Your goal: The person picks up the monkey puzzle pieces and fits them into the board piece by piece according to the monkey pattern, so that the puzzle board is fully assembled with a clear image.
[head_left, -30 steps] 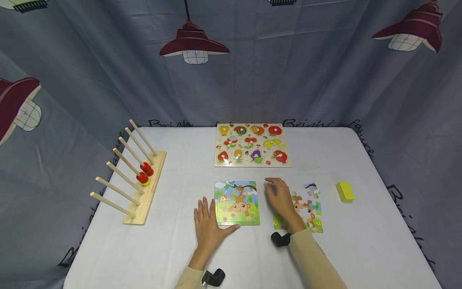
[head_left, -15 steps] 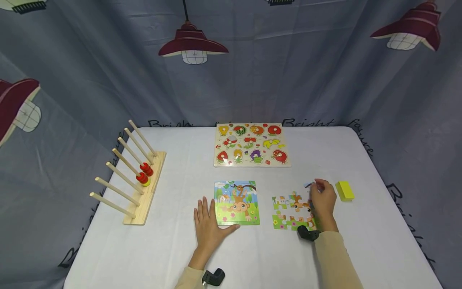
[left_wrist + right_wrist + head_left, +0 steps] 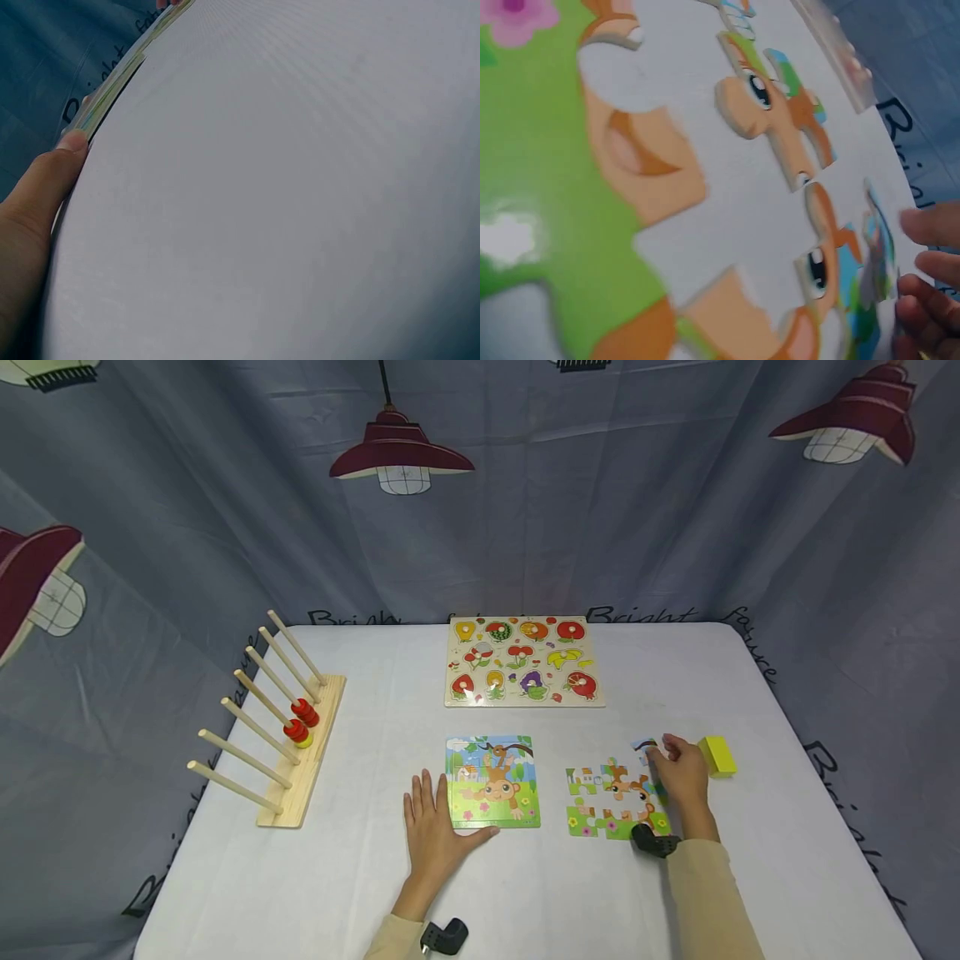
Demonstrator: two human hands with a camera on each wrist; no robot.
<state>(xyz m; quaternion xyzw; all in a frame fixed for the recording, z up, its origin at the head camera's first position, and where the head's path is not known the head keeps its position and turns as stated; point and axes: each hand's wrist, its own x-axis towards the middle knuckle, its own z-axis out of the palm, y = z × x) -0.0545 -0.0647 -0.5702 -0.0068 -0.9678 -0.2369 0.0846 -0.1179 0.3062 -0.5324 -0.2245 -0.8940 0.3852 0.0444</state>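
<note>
My left hand [image 3: 431, 827] lies spread on the table at the lower left corner of a finished-looking monkey puzzle [image 3: 517, 806], its thumb along the near edge. In the left wrist view the thumb [image 3: 46, 184] touches that puzzle's edge. My right hand [image 3: 681, 775] is bent over the right side of a second, loose monkey puzzle [image 3: 622, 828]. Its fingertips are right at a blue puzzle piece [image 3: 642, 746] with a dark branch on it. In the right wrist view bent fingers [image 3: 934, 225] stand beside this piece [image 3: 883, 240]; I cannot tell whether they pinch it.
A fruit peg puzzle board [image 3: 525, 700] lies at the back. To the left stands a wooden peg rack [image 3: 318, 752] with red rings [image 3: 303, 712] on two pegs. A yellow block [image 3: 717, 757] sits just right of my right hand. White cloth covers the table [image 3: 360, 877].
My right hand has moved right, from between the two monkey puzzles to the branch piece, then shifted slightly right, its thumb and index finger parting. My left hand has stayed put.
</note>
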